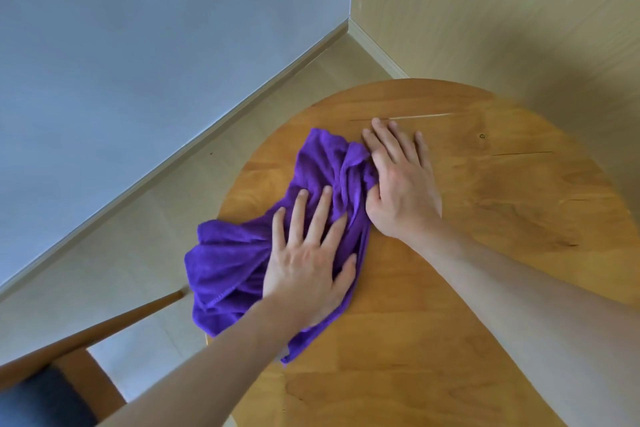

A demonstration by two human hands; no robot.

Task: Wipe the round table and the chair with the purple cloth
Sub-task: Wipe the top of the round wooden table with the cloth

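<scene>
Two bare forearms enter from the bottom edge and reach up toward the middle of the frame. Left hand (308, 263) lies flat on the purple cloth (239, 253), fingers straight and spread, pressing the fabric onto the round table (485, 218). Right hand (398, 180) rests palm-down just right of it, fingers extended on the bare wood, while its thumb tucks under a bunched fold at the cloth's upper right edge; whether the thumb actually pinches the fold cannot be told. Purple cloth, crumpled and creased, lies in the centre-left of the frame, on the left part of the tabletop, with its lower left portion draped over the table's rim. Round table, of light orange-brown wood with visible grain and a few thin dark cracks, fills the centre and right of the frame. Chair (52, 378), lower left corner, shows a brown wooden frame and a dark blue-grey seat pad. Pale wood-look floor (145, 218), a blue-grey wall (138, 45) at upper left and a beige wall (485, 10) at upper right meet in a corner.
</scene>
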